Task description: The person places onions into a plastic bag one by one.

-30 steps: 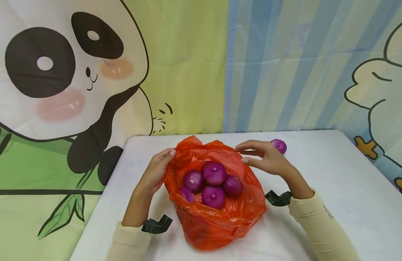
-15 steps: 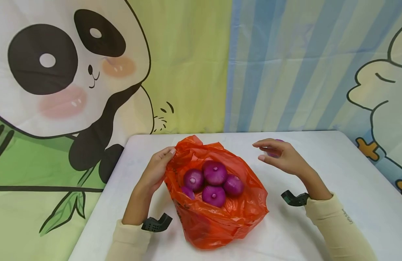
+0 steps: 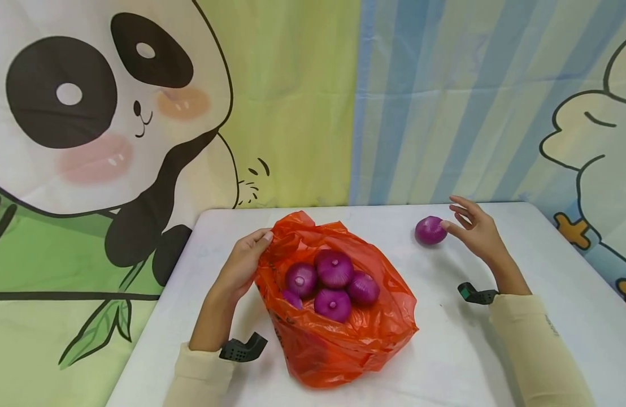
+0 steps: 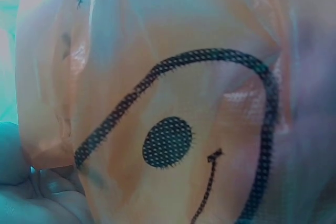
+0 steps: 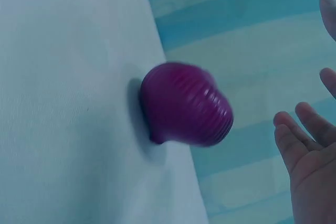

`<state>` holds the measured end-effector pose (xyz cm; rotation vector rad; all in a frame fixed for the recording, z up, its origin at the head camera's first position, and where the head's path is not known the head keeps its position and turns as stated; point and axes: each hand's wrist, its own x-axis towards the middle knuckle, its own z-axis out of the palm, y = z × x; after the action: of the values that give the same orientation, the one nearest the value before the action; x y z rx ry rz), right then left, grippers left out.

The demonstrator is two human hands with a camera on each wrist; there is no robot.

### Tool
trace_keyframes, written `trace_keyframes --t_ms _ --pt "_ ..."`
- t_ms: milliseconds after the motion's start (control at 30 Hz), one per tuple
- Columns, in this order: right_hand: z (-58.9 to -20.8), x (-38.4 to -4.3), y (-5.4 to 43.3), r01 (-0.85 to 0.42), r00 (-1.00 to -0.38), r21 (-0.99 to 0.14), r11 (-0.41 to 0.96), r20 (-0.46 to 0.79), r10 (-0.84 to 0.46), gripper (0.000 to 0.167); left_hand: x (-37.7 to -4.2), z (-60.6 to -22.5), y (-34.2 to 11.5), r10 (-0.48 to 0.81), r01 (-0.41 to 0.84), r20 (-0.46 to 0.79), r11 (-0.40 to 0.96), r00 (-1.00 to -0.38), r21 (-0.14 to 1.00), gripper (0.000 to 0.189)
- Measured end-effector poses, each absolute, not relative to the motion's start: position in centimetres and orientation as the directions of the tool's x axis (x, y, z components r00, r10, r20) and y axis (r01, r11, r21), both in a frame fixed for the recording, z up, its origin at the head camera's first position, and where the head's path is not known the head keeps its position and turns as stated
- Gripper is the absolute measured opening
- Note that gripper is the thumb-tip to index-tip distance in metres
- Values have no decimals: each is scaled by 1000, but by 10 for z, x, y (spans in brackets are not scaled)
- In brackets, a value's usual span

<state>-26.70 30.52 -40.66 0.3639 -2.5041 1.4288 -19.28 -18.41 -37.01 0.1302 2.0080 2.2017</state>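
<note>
An orange-red plastic bag point(image 3: 338, 356) stands with its mouth spread, several purple onions point(image 3: 334, 269) inside it. My left hand point(image 3: 242, 265) pinches the bag's left rim between thumb and fingers. In the left wrist view the bag point(image 4: 131, 129), printed with a black smiling face, fills most of the picture, and part of the left hand point(image 4: 42, 198) shows at lower left. Toward the back of the table lies a single purple onion point(image 3: 430, 232). Just right of it my right hand point(image 3: 478, 232) has its fingers spread, thumb near the onion's side. The right wrist view shows this onion point(image 5: 184, 103) beside the fingers.
A white-covered table point(image 3: 547, 265) carries everything. Behind it hangs a printed curtain point(image 3: 292, 113) with a panda and blue stripes. A dark wrist camera point(image 3: 244, 347) sits on the left wrist, and another wrist camera point(image 3: 477, 294) on the right.
My right hand has left the bag's right rim and moved right, past the lone onion to its right side. The left hand keeps its pinch on the bag.
</note>
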Motion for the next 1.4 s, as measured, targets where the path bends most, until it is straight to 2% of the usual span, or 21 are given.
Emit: trace_keyframes --t_ms 200,400,600,767,933,1167,1400 --pt "-415 -275 311 -232 -972 -808 541 208 -105 78 -193 -371 -185 169 -57 -42 -84 -985 995 40" --pt "-424 -284 311 -246 -969 -787 567 179 -172 87 -192 -373 -184 171 -53 -37 -93 -985 994 41" --pt "-430 -285 310 -190 -980 -743 642 106 -168 101 -192 -374 -182 184 -42 -24 -93 -983 995 43" --pt "-437 -286 308 -207 -973 -740 640 89 -212 102 -191 -373 -182 184 -40 -24 -85 -983 996 43" --pt "-444 -289 308 -252 -958 -727 638 94 -270 93 -191 -373 -182 184 -44 -26 -92 -983 995 42" --pt "-447 -290 305 -263 -961 -695 669 123 -249 60 -192 -373 -182 190 -43 -23 -98 -981 994 42" --pt "-447 -288 302 -268 -961 -678 684 140 -238 54 -193 -375 -183 194 -36 -16 -101 -981 994 41"
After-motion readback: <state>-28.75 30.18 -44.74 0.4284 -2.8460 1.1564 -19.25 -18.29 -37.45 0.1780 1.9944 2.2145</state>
